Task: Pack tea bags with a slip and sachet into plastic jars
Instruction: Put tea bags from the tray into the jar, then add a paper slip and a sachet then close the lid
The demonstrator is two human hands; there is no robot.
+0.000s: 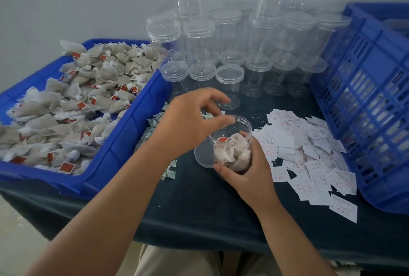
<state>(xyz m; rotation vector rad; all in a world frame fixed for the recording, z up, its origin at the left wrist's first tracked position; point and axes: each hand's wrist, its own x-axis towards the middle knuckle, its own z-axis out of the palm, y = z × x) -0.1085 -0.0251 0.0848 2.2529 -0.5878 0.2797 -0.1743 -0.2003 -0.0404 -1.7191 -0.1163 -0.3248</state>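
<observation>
My right hand [250, 169] grips a clear plastic jar [241, 129], tilted toward me, with several tea bags [232, 149] inside. My left hand [190, 120] hovers over the jar's open mouth with loosely curled fingers that hold nothing I can see. The jar's clear lid [202, 154] lies flat on the dark table just left of the jar. A blue tray [124, 142] on the left is heaped with tea bags [73, 103] bearing red tags. White paper slips [309, 154] are piled to the right. Small sachets [155, 129] lie between the tray and the jar, partly hidden by my left arm.
Several empty lidded clear jars [230, 76] stand in rows at the back of the table, some stacked tall. A blue slatted crate [365, 103] stands at the right edge. The dark table [199, 209] front edge is near my lap.
</observation>
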